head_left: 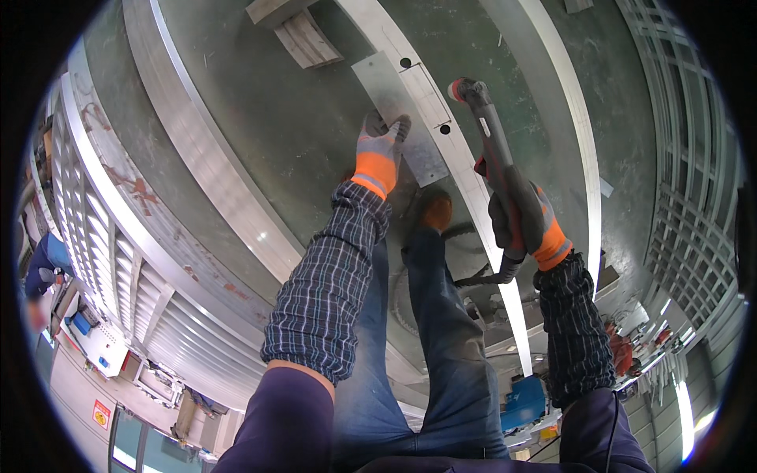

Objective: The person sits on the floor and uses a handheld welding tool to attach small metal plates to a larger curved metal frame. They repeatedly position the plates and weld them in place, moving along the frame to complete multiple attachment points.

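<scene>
My left hand [384, 150], in a grey and orange glove, grips the edge of a flat metal plate [418, 146]. The plate lies slantwise along the left side of a long pale metal beam [461, 162]. Two dark round holes and thin dark marked lines show on the beam. On the right, my right hand [527, 213], gloved alike, is wrapped round the body of a long-necked dark power tool [495, 138]. A small red and white round piece sits at the tool's angled head, which is apart from the beam. A thick dark hose trails from its rear end.
Another metal beam [564, 87] runs along the right, and a wide rail [209, 154] along the left. Short metal blocks [306, 39] lie at the far end. Slatted metal frames [694, 142] stand at both sides. Another person [49, 264] is at the far left.
</scene>
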Available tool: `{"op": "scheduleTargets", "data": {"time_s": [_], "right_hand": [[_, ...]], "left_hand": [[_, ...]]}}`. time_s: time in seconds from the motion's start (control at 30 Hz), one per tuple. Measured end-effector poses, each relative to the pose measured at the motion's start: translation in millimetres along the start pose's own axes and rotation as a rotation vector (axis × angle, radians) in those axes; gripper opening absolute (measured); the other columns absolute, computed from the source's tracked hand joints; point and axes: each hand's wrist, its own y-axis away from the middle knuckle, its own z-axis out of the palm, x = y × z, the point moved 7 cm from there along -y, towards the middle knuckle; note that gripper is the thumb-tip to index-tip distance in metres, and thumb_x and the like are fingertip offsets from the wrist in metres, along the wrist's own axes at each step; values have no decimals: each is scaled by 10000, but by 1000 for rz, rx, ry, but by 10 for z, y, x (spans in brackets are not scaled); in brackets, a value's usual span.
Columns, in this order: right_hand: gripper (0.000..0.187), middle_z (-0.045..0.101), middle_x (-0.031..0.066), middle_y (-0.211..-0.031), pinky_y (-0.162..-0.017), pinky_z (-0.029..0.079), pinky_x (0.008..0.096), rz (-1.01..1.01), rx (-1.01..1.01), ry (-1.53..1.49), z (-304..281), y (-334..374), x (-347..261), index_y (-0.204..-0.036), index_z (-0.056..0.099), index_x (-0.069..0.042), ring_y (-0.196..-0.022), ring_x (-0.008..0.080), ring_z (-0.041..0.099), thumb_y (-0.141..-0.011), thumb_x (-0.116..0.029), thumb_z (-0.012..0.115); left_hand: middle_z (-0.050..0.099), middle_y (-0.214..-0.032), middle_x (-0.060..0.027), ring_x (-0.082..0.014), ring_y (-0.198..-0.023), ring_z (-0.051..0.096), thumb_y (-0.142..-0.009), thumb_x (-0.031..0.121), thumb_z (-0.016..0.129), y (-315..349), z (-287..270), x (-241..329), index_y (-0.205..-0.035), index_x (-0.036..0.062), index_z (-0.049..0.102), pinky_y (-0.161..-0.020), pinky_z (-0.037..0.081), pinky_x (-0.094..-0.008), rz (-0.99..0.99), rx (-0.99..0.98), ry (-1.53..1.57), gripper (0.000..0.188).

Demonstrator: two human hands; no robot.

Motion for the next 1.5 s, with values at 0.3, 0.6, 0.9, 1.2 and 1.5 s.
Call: {"op": "scheduleTargets", "data": {"time_s": [0.3, 0.6, 0.9, 1.2, 1.5], "right_hand": [[649, 513, 27, -527, -386, 409, 276, -16, 4, 67, 28, -23, -99, -1052, 600, -49, -395, 136, 516, -984, -679, 465], [691, 510, 10, -540, -376, 408, 266, -36, -6, 50, 82, -78, -166, -1316, 601, -63, -382, 118, 505, -999, -660, 460], [666, 515, 21, -578, -383, 419, 275, -24, -3, 53, 126, -101, -191, -1275, 613, -60, -412, 120, 514, -1003, -650, 466], [631, 529, 31, -590, -401, 441, 277, -43, -3, 55, 161, -313, -156, -953, 618, -48, -430, 133, 531, -985, -664, 483], [603, 512, 34, -621, -373, 402, 283, 46, -61, -101, 289, -501, -191, -1143, 565, -61, -411, 142, 490, -1000, -642, 491]], "left_hand": [[697, -1170, -82, -184, -1029, 623, -933, 125, 760, -9, 30, -21, -1286, -2, 595, -913, 483, -300, -54, 31, 57, 410], [702, -1177, -89, -193, -996, 645, -930, 69, 744, -5, 18, -35, -1292, 0, 595, -900, 502, -300, -90, 96, 76, 398], [695, -1194, -92, -195, -1026, 633, -925, 49, 740, -43, 20, -73, -1306, -6, 587, -907, 499, -311, -23, 72, 119, 415], [702, -1180, -95, -202, -983, 654, -922, -4, 713, -88, 7, -170, -1289, -18, 592, -870, 521, -298, -54, 70, 240, 387], [704, -1128, -15, -144, -924, 625, -927, 72, 748, -130, 19, -206, -1285, 68, 642, -766, 509, -292, 8, 38, 220, 373]]}}
